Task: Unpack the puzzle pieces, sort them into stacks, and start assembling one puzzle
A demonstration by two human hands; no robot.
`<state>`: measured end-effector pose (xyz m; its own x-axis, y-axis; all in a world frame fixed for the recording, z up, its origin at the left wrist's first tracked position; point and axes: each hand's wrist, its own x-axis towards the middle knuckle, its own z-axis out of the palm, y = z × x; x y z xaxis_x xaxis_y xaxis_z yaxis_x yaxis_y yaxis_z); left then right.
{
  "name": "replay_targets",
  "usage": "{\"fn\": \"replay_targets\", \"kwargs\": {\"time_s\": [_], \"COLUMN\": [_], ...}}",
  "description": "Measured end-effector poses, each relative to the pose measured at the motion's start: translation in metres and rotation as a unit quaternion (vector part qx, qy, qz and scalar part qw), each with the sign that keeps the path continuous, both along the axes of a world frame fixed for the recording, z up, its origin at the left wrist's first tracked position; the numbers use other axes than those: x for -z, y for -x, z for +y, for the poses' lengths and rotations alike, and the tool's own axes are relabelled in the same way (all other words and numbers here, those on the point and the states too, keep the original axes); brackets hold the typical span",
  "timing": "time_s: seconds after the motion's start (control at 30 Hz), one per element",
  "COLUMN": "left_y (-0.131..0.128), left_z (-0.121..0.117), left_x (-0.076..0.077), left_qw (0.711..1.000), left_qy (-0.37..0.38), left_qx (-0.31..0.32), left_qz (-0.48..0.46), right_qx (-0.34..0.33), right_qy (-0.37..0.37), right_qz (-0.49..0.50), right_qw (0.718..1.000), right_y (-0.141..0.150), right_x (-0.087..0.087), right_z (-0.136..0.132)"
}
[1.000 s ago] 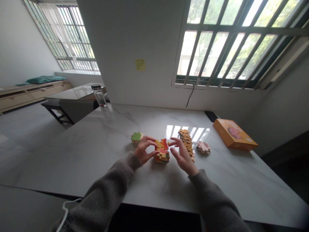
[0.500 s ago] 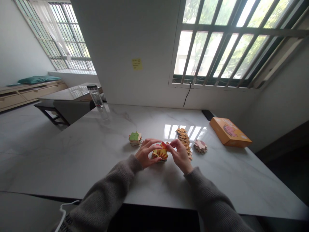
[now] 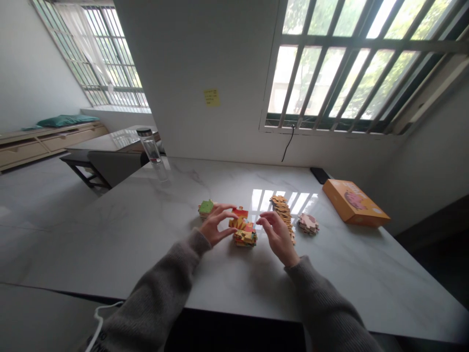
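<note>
My left hand (image 3: 215,226) curves around the left side of red and yellow-orange puzzle pieces (image 3: 240,213), its thumb and fingertips at their edges. They look held just above and behind a small stack of puzzle pieces (image 3: 245,238) on the table. To the right of that stack, my right hand (image 3: 276,235) hovers with fingers loosely curled and slightly apart; nothing shows between them. A green-topped stack of pieces (image 3: 205,207) is partly hidden behind my left hand. Beyond my right hand runs a leaning row of orange-brown pieces (image 3: 283,212), with a pinkish stack (image 3: 308,223) beside it.
The white marbled table (image 3: 146,234) bears an orange box (image 3: 353,201) at the right, a black phone (image 3: 320,175) near the wall and a clear bottle (image 3: 149,146) at the far left corner. A white cable (image 3: 98,320) hangs by my left sleeve.
My right hand has come away from the red piece and moved to the right. My left hand has spread wider, uncovering more of the red and yellow-orange pieces. The view has shifted slightly.
</note>
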<state>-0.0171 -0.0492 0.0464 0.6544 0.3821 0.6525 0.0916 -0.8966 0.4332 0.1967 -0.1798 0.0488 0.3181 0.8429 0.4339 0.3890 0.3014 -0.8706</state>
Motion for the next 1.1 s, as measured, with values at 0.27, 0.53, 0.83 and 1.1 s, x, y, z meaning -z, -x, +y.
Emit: {"fn": "replay_targets", "kwargs": {"time_s": [0.27,0.53,0.83,1.1], "left_y": [0.065,0.074,0.072,0.071], "left_z": [0.078,0.091,0.095,0.084], "left_x": [0.012,0.026,0.033,0.025], "left_qw": [0.986,0.978,0.974,0.977], "left_qy": [0.104,0.156,0.183,0.166], "left_qx": [-0.129,-0.132,-0.121,-0.133], "left_qz": [0.015,0.041,0.051,0.03], "right_qx": [0.017,0.001,-0.008,-0.074], "right_qy": [-0.008,-0.008,-0.007,0.014], "right_qz": [-0.055,-0.086,-0.13,-0.277], "right_qw": [0.998,0.996,0.991,0.958], "right_y": [-0.003,-0.001,0.0,0.002], "right_x": [0.002,0.0,0.0,0.008], "right_z": [-0.004,-0.006,-0.006,-0.004]}}
